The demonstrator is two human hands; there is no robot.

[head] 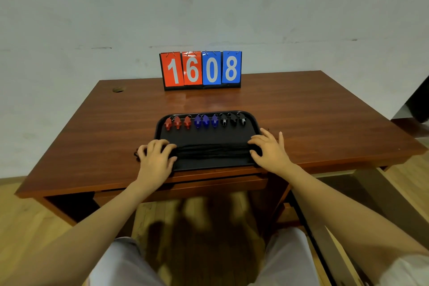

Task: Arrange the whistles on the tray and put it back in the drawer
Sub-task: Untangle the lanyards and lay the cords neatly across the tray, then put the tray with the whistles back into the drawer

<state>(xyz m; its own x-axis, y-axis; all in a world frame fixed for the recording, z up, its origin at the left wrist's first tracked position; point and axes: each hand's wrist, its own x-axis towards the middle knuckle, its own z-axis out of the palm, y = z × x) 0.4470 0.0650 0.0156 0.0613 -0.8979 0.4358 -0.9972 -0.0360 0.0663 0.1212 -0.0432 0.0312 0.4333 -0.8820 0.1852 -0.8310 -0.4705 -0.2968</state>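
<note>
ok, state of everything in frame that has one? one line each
tray: on the desk near its front edge, not yet in the drawer
whistles: lined up along the tray's far edge, three red, three blue, three black
cords: bunched across the tray's near part
left hand: on the tray's left end
right hand: on the tray's right end
drawer: slightly open
scoreboard: upright, reads 16 08

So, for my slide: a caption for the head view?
Both hands, left and right, grip a black tray of nine colour-sorted whistles.
</note>
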